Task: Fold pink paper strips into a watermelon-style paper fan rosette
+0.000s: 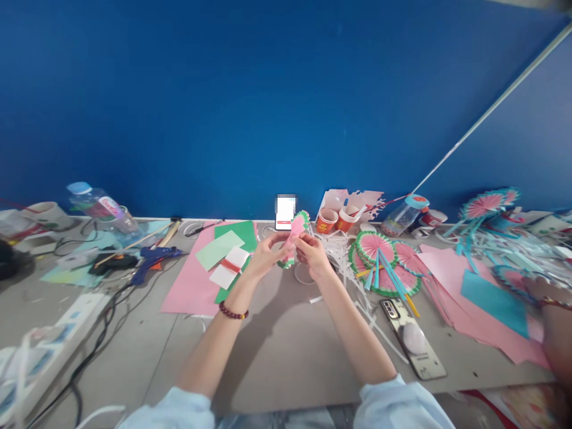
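Observation:
Between my two hands is a pink pleated paper fan (301, 223) with a green scalloped edge, lifted above the table and partly hidden by my fingers. My left hand (270, 255), below a beaded bracelet, grips its left side. The fingers of my right hand (309, 251) pinch it from the right. Just behind the fan stands a phone with a lit screen (285, 213). Left of my hands, green paper (236, 228) and white pieces bound with a red band (229, 268) lie on a pink sheet (185, 292).
Finished watermelon-like paper fans (376, 249), paper cups (327, 220) and white paper strips (367, 316) lie to the right, near a patterned phone (413, 339). A blue glue gun (154, 260), a bottle (102, 205) and a power strip (58, 339) are leftward. Another person's hand (538, 289) is far right.

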`<state>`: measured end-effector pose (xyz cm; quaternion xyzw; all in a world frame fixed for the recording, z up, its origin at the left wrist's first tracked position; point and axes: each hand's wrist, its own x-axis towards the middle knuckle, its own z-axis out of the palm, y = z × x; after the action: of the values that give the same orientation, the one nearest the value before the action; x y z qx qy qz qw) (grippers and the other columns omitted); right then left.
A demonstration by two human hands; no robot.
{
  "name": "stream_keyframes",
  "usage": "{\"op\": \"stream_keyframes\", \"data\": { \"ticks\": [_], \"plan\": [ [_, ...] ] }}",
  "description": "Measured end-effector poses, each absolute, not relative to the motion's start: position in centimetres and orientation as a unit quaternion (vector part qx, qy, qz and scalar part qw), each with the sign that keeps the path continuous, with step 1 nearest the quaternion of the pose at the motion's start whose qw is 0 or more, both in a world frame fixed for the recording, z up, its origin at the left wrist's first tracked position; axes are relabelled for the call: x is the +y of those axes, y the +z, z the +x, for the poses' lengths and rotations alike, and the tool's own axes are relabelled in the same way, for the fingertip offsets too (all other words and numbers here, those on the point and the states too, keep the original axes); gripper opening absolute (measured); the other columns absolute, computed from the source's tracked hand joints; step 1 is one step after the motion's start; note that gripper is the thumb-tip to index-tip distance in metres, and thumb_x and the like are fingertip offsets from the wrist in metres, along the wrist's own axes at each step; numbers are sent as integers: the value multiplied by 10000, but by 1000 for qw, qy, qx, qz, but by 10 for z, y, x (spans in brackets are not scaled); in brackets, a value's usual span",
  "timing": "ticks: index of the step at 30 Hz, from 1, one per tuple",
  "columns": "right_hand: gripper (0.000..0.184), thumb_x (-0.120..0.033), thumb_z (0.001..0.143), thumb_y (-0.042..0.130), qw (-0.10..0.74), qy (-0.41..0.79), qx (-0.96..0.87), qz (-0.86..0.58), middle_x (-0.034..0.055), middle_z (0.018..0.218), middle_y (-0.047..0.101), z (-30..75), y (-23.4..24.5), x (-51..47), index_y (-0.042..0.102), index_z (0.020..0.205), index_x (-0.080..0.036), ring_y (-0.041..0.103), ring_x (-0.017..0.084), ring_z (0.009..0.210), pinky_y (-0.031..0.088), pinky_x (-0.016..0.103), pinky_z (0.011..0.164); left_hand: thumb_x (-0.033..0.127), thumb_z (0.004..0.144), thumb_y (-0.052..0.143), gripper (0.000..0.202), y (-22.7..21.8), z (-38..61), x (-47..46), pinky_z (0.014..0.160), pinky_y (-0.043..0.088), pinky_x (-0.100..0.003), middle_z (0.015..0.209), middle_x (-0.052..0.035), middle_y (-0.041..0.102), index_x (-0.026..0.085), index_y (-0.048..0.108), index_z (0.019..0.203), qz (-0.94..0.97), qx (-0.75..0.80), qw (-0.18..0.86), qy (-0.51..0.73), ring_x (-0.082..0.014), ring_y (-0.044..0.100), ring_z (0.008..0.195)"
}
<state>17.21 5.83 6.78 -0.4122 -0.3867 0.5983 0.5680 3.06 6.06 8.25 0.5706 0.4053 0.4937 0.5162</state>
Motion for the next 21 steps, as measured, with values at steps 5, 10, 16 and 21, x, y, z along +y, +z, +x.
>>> {"op": "stream_keyframes", "data": {
  "ticks": [5,10,16,21],
  "plan": [
    [335,-409,592,767,571,604,-379,-406,-118,424,307,169,68,58,537,678,-182,189,18,363,109,189,370,409,667,733,287,79,31,63,730,509,-287,866,-72,725,167,732,822,551,425,517,498,-190,651,800],
    [355,-417,575,777,567,604,-383,-409,-116,437,307,168,72,55,522,662,-186,184,18,369,117,191,370,424,625,759,275,78,32,65,760,513,-320,826,-70,739,181,746,754,516,432,520,526,-224,666,824],
    [391,-424,526,811,561,614,-381,-403,-118,440,297,169,75,55,517,632,-189,164,14,373,100,197,365,405,608,769,259,75,31,66,797,510,-351,804,-59,741,188,751,748,489,412,558,529,-232,665,847],
    [367,-412,535,811,562,611,-393,-397,-109,455,330,169,74,55,541,634,-184,169,11,372,103,202,365,357,612,752,203,75,31,66,703,519,-318,778,-61,736,181,743,711,489,431,529,544,-211,672,767]
  ]
}}
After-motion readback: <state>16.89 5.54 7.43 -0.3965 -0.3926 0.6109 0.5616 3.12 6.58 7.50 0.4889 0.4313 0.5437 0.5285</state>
